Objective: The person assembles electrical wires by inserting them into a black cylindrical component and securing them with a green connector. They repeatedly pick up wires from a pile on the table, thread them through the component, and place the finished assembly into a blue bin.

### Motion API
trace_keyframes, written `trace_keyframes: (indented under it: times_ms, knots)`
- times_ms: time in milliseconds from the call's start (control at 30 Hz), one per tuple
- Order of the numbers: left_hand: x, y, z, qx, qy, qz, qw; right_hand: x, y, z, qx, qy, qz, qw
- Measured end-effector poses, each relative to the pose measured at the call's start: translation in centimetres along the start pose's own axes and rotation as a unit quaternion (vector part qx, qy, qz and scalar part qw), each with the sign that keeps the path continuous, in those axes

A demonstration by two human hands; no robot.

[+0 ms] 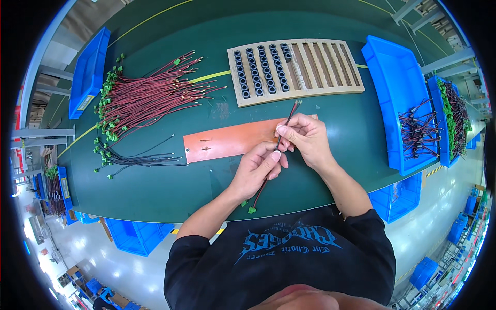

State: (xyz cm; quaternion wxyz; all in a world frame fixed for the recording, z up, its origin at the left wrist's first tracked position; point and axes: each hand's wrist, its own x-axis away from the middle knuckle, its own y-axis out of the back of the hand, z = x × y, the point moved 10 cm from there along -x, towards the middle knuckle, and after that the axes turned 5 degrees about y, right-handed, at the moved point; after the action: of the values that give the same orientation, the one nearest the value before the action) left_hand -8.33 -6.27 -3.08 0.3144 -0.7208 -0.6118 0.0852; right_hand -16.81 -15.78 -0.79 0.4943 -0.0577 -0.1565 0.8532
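Between my hands runs a pair of thin wires [262, 190], one dark red and one black, slanting from upper right to lower left. Small green connectors [251, 210] hang at their lower ends, and the bare tips point up beyond my fingers. My left hand [254, 169] pinches the wires lower down, thumb on top. Higher up, my right hand [309, 139] grips them between thumb and fingers. Beneath both hands lies an orange-brown flat board [222, 139] with two small slots. Whether a small part sits on the wires inside my fingers is hidden.
A wooden rack [320, 92] holds black ring cores [258, 85] in its left grooves. Red wires [155, 93] and black wires [142, 159] with green connectors lie to the left. Blue bins [398, 77] stand right, one holding finished-looking wire bundles [418, 129]; another blue bin [89, 72] is far left.
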Motion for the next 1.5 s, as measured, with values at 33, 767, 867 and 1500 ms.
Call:
trace_keyframes:
  times_ms: [33,767,867,1500]
  knots:
    - [0.0,0.1,0.0,-0.023,-0.004,-0.005,1.0,0.0,0.1,0.1,-0.004,-0.002,-0.008,1.0]
    - [-0.1,-0.5,1.3,-0.019,0.021,0.018,0.999,-0.2,0.2,0.2,0.037,0.001,0.036,0.999]
    - [-0.1,-0.7,1.4,0.062,0.055,0.034,0.996,-0.1,0.6,0.3,0.086,0.02,0.034,0.996]
    - [0.1,-1.9,1.8,0.102,0.041,0.043,0.993,-0.2,-1.0,0.0,-0.127,0.015,0.008,0.992]
